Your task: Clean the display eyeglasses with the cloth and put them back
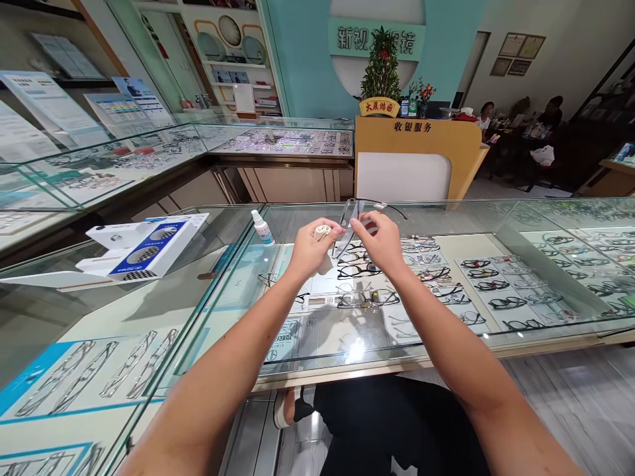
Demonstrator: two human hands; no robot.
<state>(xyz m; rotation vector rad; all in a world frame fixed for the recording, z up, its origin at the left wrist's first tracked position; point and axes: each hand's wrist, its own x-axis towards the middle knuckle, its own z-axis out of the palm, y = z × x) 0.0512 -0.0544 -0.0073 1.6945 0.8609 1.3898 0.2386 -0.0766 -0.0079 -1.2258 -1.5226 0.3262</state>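
Both hands are raised over the glass display counter, close together. My left hand (313, 246) is closed around a crumpled white cloth (322, 231), and its thumb and fingertips reach the near lens of a pair of eyeglasses (351, 225). My right hand (381, 239) pinches the same eyeglasses by the frame. One dark temple (391, 209) sticks out to the right above that hand. Just left of my left hand, a white spray bottle (262, 229) with a blue and pink label stands on the glass.
Under the glass counter (342, 367) lie several rows of eyeglasses (479, 273). An open white and blue box (143, 251) sits on the left counter. Beyond the counter stands a wooden cashier desk (466, 158) with a potted plant (381, 66). People (550, 116) sit at the back right.
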